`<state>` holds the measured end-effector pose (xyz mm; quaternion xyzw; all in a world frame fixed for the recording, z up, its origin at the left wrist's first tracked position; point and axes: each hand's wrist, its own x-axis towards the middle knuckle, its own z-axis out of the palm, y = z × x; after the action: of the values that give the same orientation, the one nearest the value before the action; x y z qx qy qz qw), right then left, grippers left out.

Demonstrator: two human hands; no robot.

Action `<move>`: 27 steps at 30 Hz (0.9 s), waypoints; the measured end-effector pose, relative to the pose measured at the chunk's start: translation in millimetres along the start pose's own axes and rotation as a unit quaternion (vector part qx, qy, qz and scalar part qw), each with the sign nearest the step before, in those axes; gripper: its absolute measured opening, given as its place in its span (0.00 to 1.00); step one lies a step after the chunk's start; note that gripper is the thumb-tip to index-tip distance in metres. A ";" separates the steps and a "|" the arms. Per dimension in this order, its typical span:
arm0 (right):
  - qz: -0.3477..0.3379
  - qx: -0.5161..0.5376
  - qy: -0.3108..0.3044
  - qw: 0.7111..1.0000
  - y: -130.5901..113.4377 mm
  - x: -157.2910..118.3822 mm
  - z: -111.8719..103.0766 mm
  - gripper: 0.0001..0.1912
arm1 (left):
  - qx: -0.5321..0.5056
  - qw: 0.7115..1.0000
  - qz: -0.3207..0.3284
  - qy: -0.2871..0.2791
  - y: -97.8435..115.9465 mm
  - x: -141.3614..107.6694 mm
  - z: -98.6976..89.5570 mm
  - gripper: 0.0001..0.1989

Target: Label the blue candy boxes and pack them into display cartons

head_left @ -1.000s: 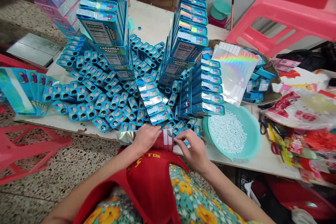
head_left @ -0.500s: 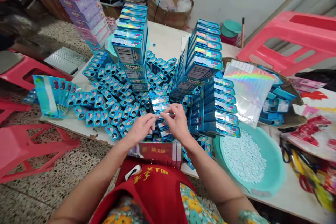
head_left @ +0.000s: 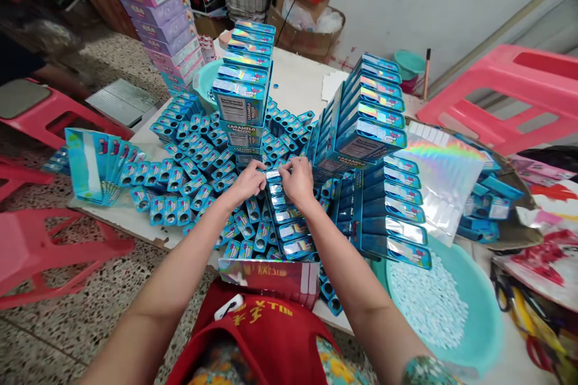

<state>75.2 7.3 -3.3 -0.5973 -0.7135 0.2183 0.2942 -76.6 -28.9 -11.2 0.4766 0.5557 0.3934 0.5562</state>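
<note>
My left hand [head_left: 249,183] and my right hand [head_left: 298,180] meet at the far end of a row of blue candy boxes [head_left: 293,231] lying in front of me. The fingers of both hands are closed on the end of the farthest blue candy box [head_left: 273,174], one hand on either side; the fingertips partly hide it. Just beyond my left hand rises a tall stack of blue boxes [head_left: 239,105] marked "Caramelo Macizo". Many small blue packs with round openings [head_left: 192,165] spread over the table on the left.
To the right stand more stacked blue boxes [head_left: 379,114] and a turquoise basin [head_left: 490,313] of pale blue candies. Shiny sheets [head_left: 445,174] lean near a carton of blue boxes. Red stools [head_left: 58,252] flank the table. Scissors [head_left: 537,352] lie far right.
Both hands have moved away from me, from over the row to its far end. More of the box row now shows in front of them. The camera view has shifted slightly.
</note>
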 end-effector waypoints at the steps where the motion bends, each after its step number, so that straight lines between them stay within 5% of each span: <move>1: 0.003 -0.002 -0.005 1.000 0.7 0.3 1.0 0.04 | -0.012 1.000 -0.002 -0.004 -2.3 1.1 0.6 0.11; 4: 0.029 -0.003 -0.022 0.999 1.8 3.9 2.0 0.03 | -0.030 0.999 -0.018 -0.010 -11.4 2.3 5.0 0.12; 6: 0.054 0.010 -0.039 0.998 2.5 10.0 2.0 0.14 | 0.001 0.999 -0.043 0.003 -20.6 2.6 10.4 0.12; 12: 0.090 0.115 -0.121 0.982 12.3 17.2 -7.0 0.25 | 0.209 0.974 -0.043 0.081 -38.0 -1.7 17.4 0.15; 15: 0.088 0.191 -0.146 0.967 21.3 -24.3 -31.4 0.27 | 0.301 0.951 -0.032 0.069 -35.2 -30.2 9.2 0.14; 20: 0.141 0.230 -0.113 0.956 44.7 -150.1 -75.6 0.26 | 0.341 0.938 0.011 -0.056 -41.4 -118.8 16.1 0.17; 23: 0.234 0.237 -0.086 0.939 59.5 -206.2 -79.9 0.29 | 0.398 0.909 0.022 -0.119 -52.6 -153.5 33.9 0.14; 27: 0.277 0.310 -0.141 0.898 71.5 -234.2 -73.7 0.35 | 0.419 0.897 0.036 -0.137 -59.7 -164.7 46.9 0.17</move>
<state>203.7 -211.7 -34.1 -0.6126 -0.4492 0.5832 0.2879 -47.5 -206.7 -32.3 0.7341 0.5702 0.0748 0.3612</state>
